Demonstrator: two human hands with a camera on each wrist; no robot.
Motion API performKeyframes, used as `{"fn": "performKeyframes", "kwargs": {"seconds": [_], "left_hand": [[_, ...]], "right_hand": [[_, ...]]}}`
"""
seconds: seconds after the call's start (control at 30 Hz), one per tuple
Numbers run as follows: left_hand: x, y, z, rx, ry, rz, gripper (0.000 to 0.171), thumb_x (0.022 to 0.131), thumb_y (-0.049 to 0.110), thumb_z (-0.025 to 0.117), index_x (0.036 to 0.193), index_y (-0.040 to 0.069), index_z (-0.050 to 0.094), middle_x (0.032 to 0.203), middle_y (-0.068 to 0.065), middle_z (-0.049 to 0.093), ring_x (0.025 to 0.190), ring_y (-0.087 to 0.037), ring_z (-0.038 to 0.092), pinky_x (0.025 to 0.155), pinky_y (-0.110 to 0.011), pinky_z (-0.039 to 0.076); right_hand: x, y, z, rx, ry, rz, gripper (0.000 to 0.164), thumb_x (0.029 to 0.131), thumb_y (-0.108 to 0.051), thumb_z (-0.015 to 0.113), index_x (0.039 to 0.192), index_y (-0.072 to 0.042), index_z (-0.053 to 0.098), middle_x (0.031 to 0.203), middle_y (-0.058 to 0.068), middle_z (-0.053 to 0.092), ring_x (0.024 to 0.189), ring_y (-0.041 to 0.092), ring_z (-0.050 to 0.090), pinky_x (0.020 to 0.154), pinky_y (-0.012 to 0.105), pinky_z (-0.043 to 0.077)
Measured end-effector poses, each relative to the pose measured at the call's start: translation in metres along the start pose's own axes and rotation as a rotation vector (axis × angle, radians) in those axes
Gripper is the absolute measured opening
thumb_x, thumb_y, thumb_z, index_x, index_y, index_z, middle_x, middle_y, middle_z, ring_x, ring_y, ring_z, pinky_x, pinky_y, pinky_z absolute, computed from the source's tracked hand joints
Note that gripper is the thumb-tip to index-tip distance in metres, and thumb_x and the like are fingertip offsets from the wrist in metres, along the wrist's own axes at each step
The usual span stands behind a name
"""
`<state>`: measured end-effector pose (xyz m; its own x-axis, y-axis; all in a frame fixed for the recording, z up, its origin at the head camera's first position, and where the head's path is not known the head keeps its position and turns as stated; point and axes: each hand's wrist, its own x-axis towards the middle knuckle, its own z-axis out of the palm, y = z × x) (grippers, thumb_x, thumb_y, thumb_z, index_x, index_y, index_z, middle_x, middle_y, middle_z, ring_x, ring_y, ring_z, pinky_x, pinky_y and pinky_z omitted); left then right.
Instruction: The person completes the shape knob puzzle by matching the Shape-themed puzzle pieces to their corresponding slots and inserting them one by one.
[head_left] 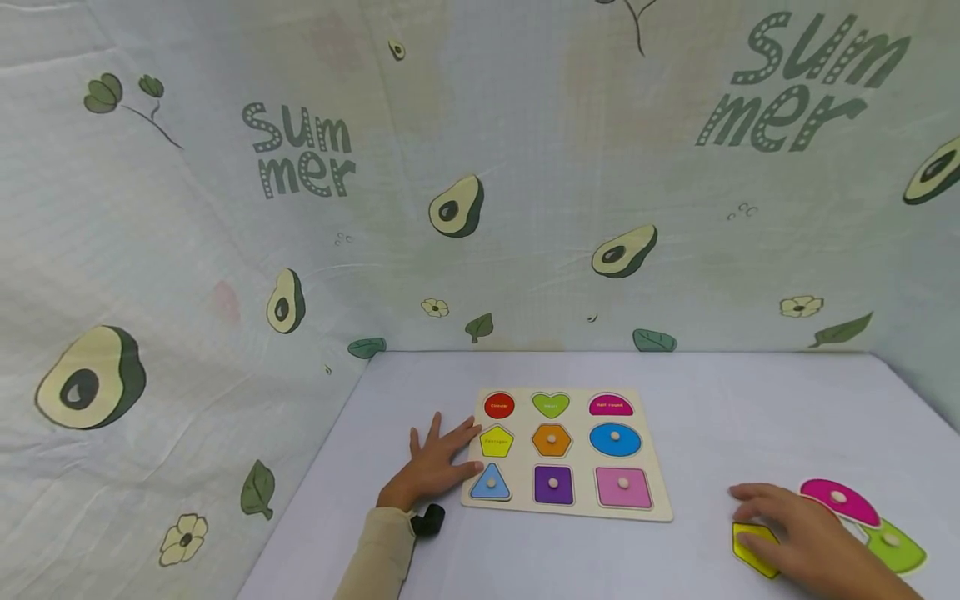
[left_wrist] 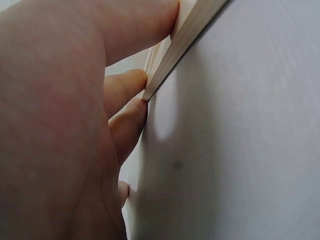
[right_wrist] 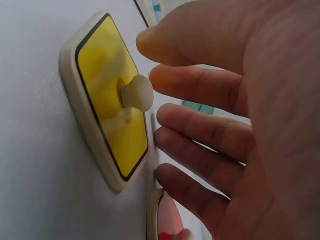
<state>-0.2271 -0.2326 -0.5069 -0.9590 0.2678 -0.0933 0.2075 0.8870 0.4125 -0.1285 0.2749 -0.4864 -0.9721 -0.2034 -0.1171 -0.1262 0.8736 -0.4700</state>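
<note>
A wooden shape puzzle board (head_left: 517, 504) lies on the table. My left hand (head_left: 431, 471) rests at its left side, fingers spread, with thumb and fingertips at the board's edge (left_wrist: 167, 57). Over the loose yellow pentagon piece (head_left: 752, 554) hovers my right hand (head_left: 798, 533). In the right wrist view, the thumb and index fingertips are just off the white knob (right_wrist: 138, 93), not pinching it. Beside that hand lie a magenta half-round piece (head_left: 840, 500) and a green heart piece (head_left: 896, 546), partly covered. A red piece (right_wrist: 170, 215) shows low in the right wrist view.
Knobbed pieces sit in the board: orange hexagon (head_left: 551, 440), blue oval (head_left: 615, 439), blue triangle (head_left: 490, 483), purple square (head_left: 553, 484) and pink rectangle (head_left: 623, 487). Four top-left slots show labels without knobs, like the red circle slot (head_left: 499, 406). A printed cloth (head_left: 525, 292) hangs behind.
</note>
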Motion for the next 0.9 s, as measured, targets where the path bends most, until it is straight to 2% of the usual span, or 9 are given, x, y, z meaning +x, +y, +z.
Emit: {"fn": "performKeyframes", "kwargs": {"seconds": [0.07, 0.27, 0.5, 0.7, 0.8, 0.9], "left_hand": [[0.0, 0.0, 0.0, 0.004, -0.003, 0.001, 0.072, 0.09, 0.06, 0.06, 0.154, 0.034, 0.042, 0.161, 0.01, 0.032, 0.152, -0.041, -0.004, 0.109, -0.072, -0.014], [0.001, -0.002, 0.001, 0.01, -0.009, -0.001, 0.071, 0.09, 0.06, 0.06, 0.154, 0.033, 0.042, 0.161, 0.011, 0.032, 0.152, -0.041, -0.004, 0.11, -0.071, -0.014], [0.001, -0.003, 0.002, 0.013, -0.02, -0.005, 0.072, 0.09, 0.06, 0.06, 0.154, 0.034, 0.041, 0.162, 0.011, 0.031, 0.152, -0.04, -0.004, 0.109, -0.071, -0.014], [0.002, -0.003, 0.002, 0.016, -0.018, 0.0, 0.072, 0.09, 0.06, 0.06, 0.154, 0.033, 0.042, 0.162, 0.01, 0.031, 0.152, -0.041, -0.004, 0.109, -0.071, -0.015], [0.002, -0.003, 0.002, 0.018, -0.019, -0.005, 0.072, 0.09, 0.061, 0.059, 0.154, 0.034, 0.041, 0.162, 0.011, 0.031, 0.152, -0.04, -0.004, 0.109, -0.071, -0.015], [0.002, -0.002, 0.002, 0.02, -0.016, -0.009, 0.072, 0.09, 0.061, 0.059, 0.154, 0.034, 0.041, 0.162, 0.011, 0.03, 0.152, -0.04, -0.005, 0.11, -0.071, -0.015]], "right_hand": [[-0.001, 0.002, 0.0, 0.006, -0.026, 0.003, 0.02, 0.083, -0.039, 0.08, 0.093, -0.023, 0.074, 0.13, 0.014, 0.063, 0.116, 0.041, 0.057, 0.088, 0.056, 0.054], [-0.006, 0.013, 0.0, -0.025, -0.057, -0.057, 0.024, 0.08, -0.039, 0.081, 0.1, -0.027, 0.075, 0.134, 0.011, 0.062, 0.119, 0.039, 0.057, 0.084, 0.04, 0.058], [-0.007, 0.017, 0.0, -0.004, -0.092, -0.071, 0.032, 0.081, -0.035, 0.081, 0.11, -0.022, 0.078, 0.138, 0.015, 0.059, 0.119, 0.043, 0.056, 0.084, 0.054, 0.056], [-0.006, 0.015, 0.0, 0.012, -0.08, -0.053, 0.035, 0.079, -0.032, 0.083, 0.111, -0.017, 0.078, 0.138, 0.016, 0.059, 0.119, 0.045, 0.055, 0.085, 0.056, 0.055], [-0.007, 0.012, 0.0, 0.025, -0.047, -0.045, 0.031, 0.08, -0.032, 0.083, 0.107, -0.016, 0.079, 0.135, 0.015, 0.061, 0.119, 0.045, 0.055, 0.086, 0.055, 0.055], [-0.007, 0.009, 0.002, 0.006, 0.03, -0.05, 0.019, 0.081, -0.031, 0.083, 0.096, -0.022, 0.078, 0.129, 0.009, 0.066, 0.118, 0.04, 0.058, 0.087, 0.049, 0.056]]}}
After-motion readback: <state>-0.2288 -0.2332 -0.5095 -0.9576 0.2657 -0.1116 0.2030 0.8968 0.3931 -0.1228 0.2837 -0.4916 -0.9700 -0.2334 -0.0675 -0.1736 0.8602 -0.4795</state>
